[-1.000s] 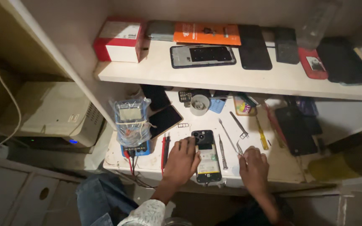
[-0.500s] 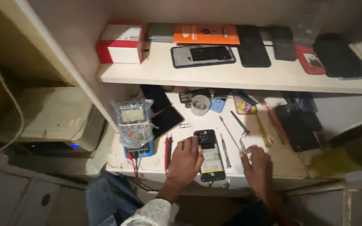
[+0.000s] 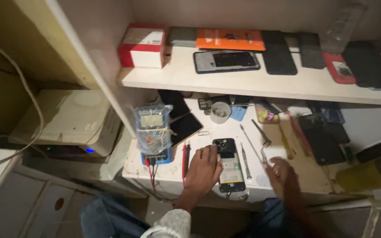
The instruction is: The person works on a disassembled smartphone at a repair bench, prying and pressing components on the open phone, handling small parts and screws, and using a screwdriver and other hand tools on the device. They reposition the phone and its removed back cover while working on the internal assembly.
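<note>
The left hand [image 3: 203, 169] rests flat on the workbench [image 3: 318, 174] near its front edge, fingers spread and pressing against the left side of the opened smartphone [image 3: 229, 165], which lies back-up with its cover off and its battery and camera block exposed. The hand steadies the phone; it is not closed around it.

The right hand [image 3: 281, 172] has changed most. A second ago it lay lower, close beside the phone; now it sits a little further right and is pinched around the handle end of a pair of metal tweezers [image 3: 263, 152], whose tips point up the bench, away from the person. So a tool has been taken up while the phone stays pinned in place.

A thin screwdriver [image 3: 244, 156] lies just right of the phone. A plastic-wrapped multimeter [image 3: 153, 132] stands toward the bench's left edge, its red and black probes [image 3: 185, 156] just beside the left hand.
</note>
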